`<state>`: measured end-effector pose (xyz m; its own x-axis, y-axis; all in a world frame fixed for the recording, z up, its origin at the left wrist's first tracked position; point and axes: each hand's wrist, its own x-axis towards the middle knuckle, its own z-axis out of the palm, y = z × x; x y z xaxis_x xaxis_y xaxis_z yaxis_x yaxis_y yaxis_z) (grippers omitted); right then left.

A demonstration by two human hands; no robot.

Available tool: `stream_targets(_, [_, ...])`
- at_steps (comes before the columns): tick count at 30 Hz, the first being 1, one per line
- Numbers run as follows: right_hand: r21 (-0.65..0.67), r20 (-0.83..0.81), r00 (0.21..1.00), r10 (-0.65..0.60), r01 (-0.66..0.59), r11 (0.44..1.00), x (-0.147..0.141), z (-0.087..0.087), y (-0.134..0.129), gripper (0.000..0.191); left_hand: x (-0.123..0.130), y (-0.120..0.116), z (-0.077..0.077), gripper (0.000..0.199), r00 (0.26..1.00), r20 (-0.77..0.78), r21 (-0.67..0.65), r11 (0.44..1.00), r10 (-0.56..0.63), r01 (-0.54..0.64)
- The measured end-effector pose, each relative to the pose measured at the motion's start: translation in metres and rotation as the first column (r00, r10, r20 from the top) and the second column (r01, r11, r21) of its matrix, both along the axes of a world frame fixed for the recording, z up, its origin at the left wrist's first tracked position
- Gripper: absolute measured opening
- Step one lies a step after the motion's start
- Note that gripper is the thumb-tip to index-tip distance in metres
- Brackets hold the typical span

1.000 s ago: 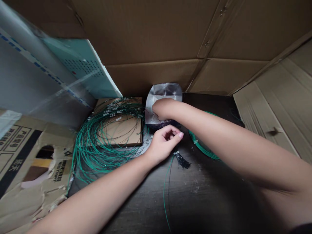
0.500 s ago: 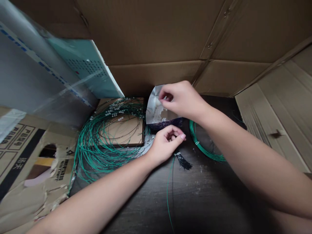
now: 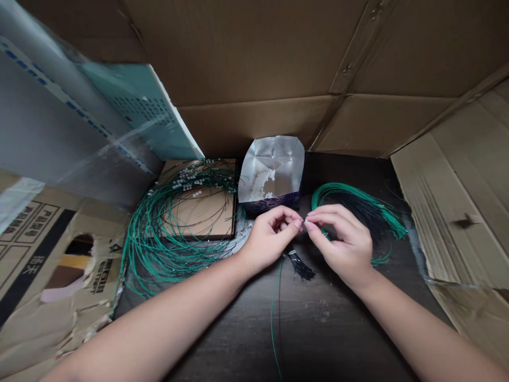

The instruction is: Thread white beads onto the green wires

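My left hand (image 3: 272, 236) is closed in a pinch, with a green wire (image 3: 272, 318) hanging below it toward the front edge. My right hand (image 3: 342, 241) pinches a tiny white bead (image 3: 306, 221), its fingertips almost meeting those of the left. Just under the hands lies a small tied bundle of black strands (image 3: 301, 266). Behind them stands an open silver pouch (image 3: 284, 159) with small white beads (image 3: 264, 183) inside. The tip of the wire between the fingers is too small to make out.
Loops of green wire with white beads (image 3: 159, 239) lie over a brown board (image 3: 202, 212) at left. A green and black wire bundle (image 3: 358, 207) is at right. Cardboard walls (image 3: 254, 53) enclose the dark table (image 3: 318, 329).
My right hand has come out of the pouch, down to my left hand, uncovering the pouch and the wire bundle at right. My left hand has barely moved.
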<state>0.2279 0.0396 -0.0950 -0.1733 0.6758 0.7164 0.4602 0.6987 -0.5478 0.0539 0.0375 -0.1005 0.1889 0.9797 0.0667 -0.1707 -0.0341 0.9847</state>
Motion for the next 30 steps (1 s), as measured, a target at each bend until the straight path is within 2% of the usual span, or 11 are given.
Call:
stream_targets(9, [0.005, -0.024, 1.0, -0.018, 0.018, 1.0, 0.0006, -0.0065, 0.0044, 0.01, 0.0003, -0.0016, -0.0003, 0.027, 0.999, -0.033, -0.025, 0.999, 0.021, -0.022])
stream_targets(20, [-0.006, -0.032, 0.999, -0.014, 0.014, 1.0, 0.0005, -0.0061, 0.0017, 0.011, 0.0013, -0.0014, 0.001, 0.019, 0.998, -0.051, -0.017, 0.999, 0.04, -0.041])
stream_targets(30, [-0.009, -0.028, 0.999, 0.021, -0.022, 1.0, 0.0012, -0.0041, 0.0012, 0.016, 0.0006, -0.0027, 0.0008, 0.019, 0.997, -0.065, -0.02, 0.999, 0.039, -0.04])
